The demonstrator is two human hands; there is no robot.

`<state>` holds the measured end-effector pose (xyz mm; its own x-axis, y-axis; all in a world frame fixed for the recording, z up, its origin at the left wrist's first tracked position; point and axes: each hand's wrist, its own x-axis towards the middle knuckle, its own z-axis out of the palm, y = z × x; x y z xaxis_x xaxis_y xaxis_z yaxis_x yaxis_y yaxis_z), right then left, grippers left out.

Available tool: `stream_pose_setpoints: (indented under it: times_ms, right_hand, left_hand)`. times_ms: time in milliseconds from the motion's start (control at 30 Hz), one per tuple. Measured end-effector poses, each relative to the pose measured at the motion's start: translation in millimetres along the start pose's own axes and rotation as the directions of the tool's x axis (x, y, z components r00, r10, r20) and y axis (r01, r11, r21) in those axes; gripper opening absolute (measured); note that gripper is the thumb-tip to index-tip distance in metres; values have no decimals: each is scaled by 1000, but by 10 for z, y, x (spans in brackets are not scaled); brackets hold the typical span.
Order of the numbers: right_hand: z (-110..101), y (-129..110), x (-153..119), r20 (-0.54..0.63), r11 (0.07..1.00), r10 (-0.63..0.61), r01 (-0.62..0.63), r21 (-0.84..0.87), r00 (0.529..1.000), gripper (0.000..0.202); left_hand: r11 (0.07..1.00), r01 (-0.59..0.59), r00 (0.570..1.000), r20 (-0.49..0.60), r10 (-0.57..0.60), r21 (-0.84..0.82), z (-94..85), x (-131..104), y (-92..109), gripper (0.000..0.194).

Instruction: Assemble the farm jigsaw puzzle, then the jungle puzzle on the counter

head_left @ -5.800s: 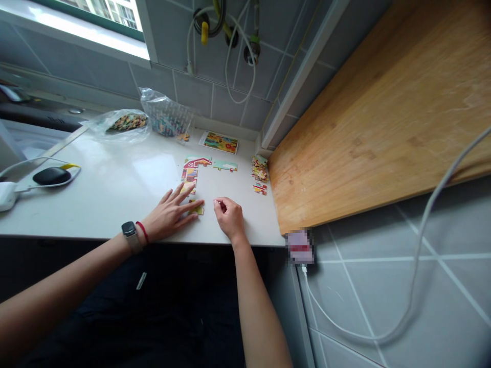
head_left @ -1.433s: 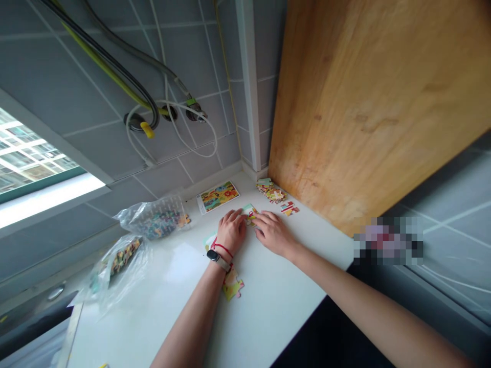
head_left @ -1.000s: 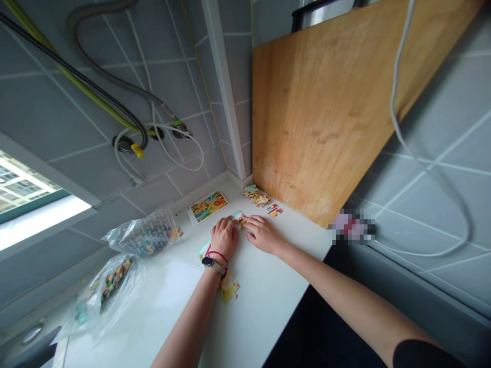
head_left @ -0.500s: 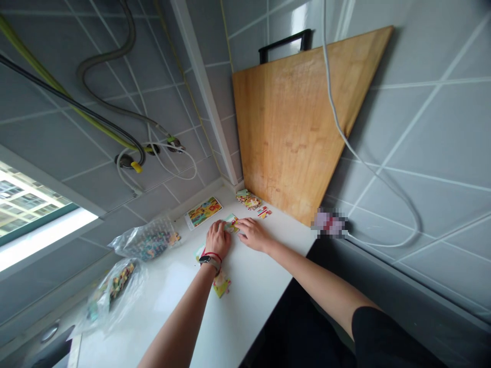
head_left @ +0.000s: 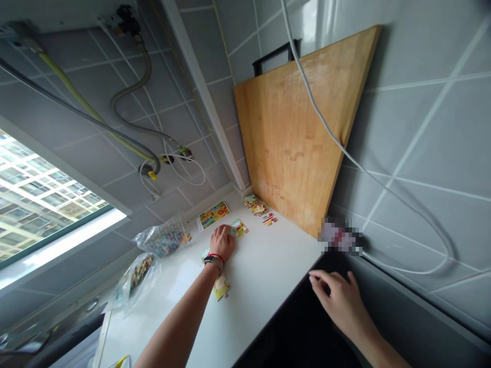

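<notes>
Puzzle row (head_left: 241,229), long axis roughly parallel to picture card (head_left: 214,215), partly under left hand (head_left: 222,242), grip unclear; right hand (head_left: 342,301): fingertips together.

No lettering, brand, number or sign is being legibly displayed. The picture card (head_left: 214,214) is presenting a colorful printed scene within a pale border, any characters there being too small to read. The joined puzzle pieces (head_left: 240,228) and the puzzle pile (head_left: 255,205) are showing printed artwork only. The wristwatch (head_left: 209,259) is showing a dark face without readable digits. Coarse pixelation is obscuring any marking on the object (head_left: 339,237) beside the wooden board (head_left: 293,138).
</notes>
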<state>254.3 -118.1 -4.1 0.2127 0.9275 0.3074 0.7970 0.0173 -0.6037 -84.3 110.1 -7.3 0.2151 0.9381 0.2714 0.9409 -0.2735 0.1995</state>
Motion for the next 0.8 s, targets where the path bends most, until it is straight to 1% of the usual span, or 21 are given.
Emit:
stream_pose_setpoints:
  times_ms: [67,100,167,300,433,500,567,800]
  right_hand:
    - [-131,217,122,-49,996,80,-82,-45,996,38]
    - [-178,274,199,-61,994,95,-98,-45,994,41]
    - [-229,288,345,-69,996,87,-88,-15,994,44]
    - [-194,81,538,-58,996,57,-52,78,997,44]
    - [-119,-90,639,-35,985,124,-119,129,992,42]
    - [-104,-125,674,-25,977,163,-158,143,986,42]
    - [-101,-147,705,-10,973,175,-172,152,984,42]
    - [-61,-249,836,36,976,135,-139,168,990,42]
  left_hand:
    - [1000,2,1000,5,-2,4,-5,1,5,35]
    - [1000,2,1000,7,-2,5,-9,-1,10,35]
    - [1000,2,1000,7,-2,9,-18,-7,25,34]
    - [1000,-5,1000,-2,5,19,-30,-17,46,35]
    - [1000,-7,1000,-7,7,29,-18,-18,33,34]
    - [1000,-4,1000,-10,5,28,-2,-16,17,34]
    - [1000,-1,1000,-13,1,22,15,-12,-1,34]
    - [1000,1,1000,-20,-1,-4,35,-11,-26,35]
